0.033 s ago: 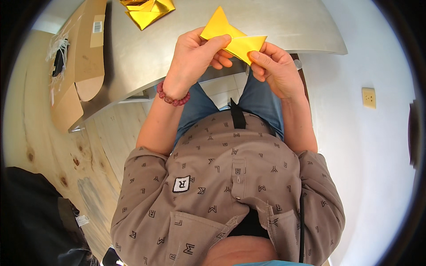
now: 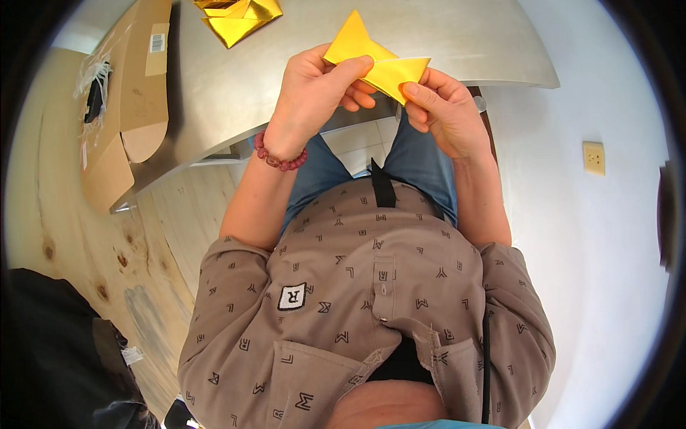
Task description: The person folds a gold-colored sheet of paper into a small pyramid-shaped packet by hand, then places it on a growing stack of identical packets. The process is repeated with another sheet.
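Between both hands, over the near edge of the table, is a folded piece of gold paper [image 2: 393, 74] with pointed corners at its top left and right. My left hand [image 2: 314, 89] pinches its left part, thumb on the front face and fingers curled behind. At the lower right side, my right hand [image 2: 446, 107] grips the paper between thumb and fingers. Farther back on the table lie shiny folded gold paper pieces [image 2: 243, 20], partly cut off by the top of the view.
The metal table [image 2: 457, 43] curves across the top. An open cardboard box [image 2: 146, 93] with plastic and a black item stands at its left end. A dark bag-like thing [image 2: 64, 350] is at lower left. On the right wall is a socket [image 2: 594, 158].
Almost nothing differs. The gold paper and both hands have shifted by a tiny amount, with the same grip.
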`<move>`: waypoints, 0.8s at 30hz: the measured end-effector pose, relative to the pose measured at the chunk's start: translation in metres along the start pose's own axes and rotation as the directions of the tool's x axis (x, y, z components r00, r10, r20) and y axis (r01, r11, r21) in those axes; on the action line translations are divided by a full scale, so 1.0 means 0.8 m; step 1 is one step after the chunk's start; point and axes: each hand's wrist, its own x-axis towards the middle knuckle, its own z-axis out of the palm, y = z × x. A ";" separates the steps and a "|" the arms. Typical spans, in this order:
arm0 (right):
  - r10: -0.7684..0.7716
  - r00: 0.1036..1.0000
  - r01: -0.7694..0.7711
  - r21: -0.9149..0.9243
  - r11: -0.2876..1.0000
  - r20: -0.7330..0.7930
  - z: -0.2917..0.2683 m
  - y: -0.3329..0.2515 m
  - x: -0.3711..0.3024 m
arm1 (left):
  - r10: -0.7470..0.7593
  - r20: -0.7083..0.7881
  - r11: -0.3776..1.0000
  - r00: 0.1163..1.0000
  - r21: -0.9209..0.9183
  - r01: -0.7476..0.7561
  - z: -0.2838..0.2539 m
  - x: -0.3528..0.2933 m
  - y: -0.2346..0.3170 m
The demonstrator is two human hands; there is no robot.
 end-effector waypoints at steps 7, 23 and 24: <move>0.014 0.995 -0.027 -0.140 0.990 -0.095 0.012 0.004 -0.006 | 0.028 -0.014 0.999 1.000 -0.025 -0.028 0.006 -0.003 -0.005; -0.105 0.992 0.078 -0.307 0.948 -0.070 0.024 -0.008 -0.001 | 0.088 0.023 0.990 0.996 -0.108 -0.085 -0.005 -0.008 -0.008; -0.104 0.994 0.085 -0.308 0.948 -0.046 0.022 -0.009 0.000 | 0.084 0.022 0.991 0.996 -0.108 -0.081 -0.005 -0.008 -0.008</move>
